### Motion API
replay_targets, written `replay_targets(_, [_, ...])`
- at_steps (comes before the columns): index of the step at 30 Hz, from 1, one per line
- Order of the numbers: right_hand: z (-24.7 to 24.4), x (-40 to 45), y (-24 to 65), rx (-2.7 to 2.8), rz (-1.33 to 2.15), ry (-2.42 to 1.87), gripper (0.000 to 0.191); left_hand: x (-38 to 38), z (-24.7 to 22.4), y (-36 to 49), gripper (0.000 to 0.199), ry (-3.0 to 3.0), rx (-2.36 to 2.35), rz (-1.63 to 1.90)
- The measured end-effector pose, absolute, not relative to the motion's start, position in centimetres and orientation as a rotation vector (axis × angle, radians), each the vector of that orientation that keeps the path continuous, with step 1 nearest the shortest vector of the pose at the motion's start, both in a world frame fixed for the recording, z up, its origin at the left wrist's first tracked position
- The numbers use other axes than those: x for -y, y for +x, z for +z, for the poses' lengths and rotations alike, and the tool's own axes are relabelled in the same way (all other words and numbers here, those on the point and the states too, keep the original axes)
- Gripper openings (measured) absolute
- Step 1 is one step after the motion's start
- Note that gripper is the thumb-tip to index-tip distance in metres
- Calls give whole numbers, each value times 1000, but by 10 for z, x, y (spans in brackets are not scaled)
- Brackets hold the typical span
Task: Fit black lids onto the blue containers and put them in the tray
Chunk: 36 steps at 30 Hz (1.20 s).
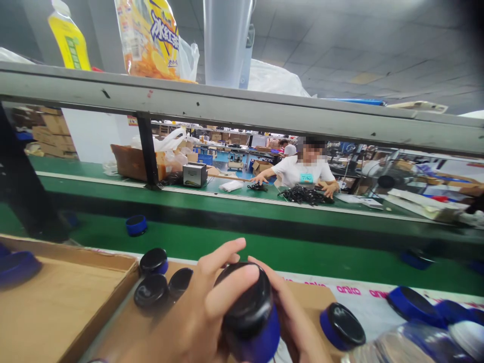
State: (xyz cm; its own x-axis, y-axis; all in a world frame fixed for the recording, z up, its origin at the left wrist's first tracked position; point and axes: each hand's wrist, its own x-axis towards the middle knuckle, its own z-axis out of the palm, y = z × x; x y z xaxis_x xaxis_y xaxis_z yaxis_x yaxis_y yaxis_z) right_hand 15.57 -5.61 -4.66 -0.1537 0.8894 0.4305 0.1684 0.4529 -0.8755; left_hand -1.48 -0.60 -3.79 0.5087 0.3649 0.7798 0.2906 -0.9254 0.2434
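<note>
My left hand (pixel 196 312) and my right hand (pixel 293 320) both clasp one blue jar with a black lid (pixel 249 310), held close to the camera above the cardboard. My left thumb lies across the lid's top. Three more black-lidded blue jars (pixel 153 290) stand just left of my left hand. Another jar (pixel 342 326) lies tilted to the right of my right hand.
A cardboard tray (pixel 56 292) sits at the left. A green conveyor belt (pixel 302 254) runs across, with a blue jar (pixel 136 225) on it. Several blue parts (pixel 412 304) lie at right. Opposite, a person in white (pixel 302 171) handles black cables (pixel 306 194). Above, a shelf (pixel 234 108) carries a bottle and a snack bag.
</note>
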Motion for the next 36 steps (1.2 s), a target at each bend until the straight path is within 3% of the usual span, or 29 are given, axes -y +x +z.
replay_targets(3, [-51, 51, 150, 1536, 874, -786, 34, 6, -31, -16, 47, 2694, -574, 1391])
replay_targets(6, [-57, 49, 144, 1429, 879, -737, 24, 6, -28, -15, 53, 2838, -711, 1345])
replay_targets(12, [-58, 48, 135, 1208, 772, -1036, 69, -6, -22, -26, 50, 2854, -1203, 1242])
replay_targets(15, [-57, 46, 136, 1155, 825, -1043, 71, -9, -15, -35, 43, 2778, -1262, 1303])
replay_targets(18, [-59, 44, 137, 1105, 1091, -923, 78, -8, -8, -40, 41, 2666, -1281, 1350])
replay_targets(23, [-65, 43, 137, 1167, 1344, -878, 75, -4, 0, -46, 41, 2571, -1349, 1412])
replay_targets(30, [-102, -24, 146, 1387, 858, -1359, 81, 3, 16, -63, 42, 2406, -1463, 1673])
replay_targets(33, [-116, -82, 151, 1416, 631, -1636, 54, 6, 25, -73, 43, 2325, -1514, 1768])
replay_targets(36, [-118, -133, 152, 1491, 418, -1835, 44, 5, 30, -82, 44, 2250, -1539, 1819])
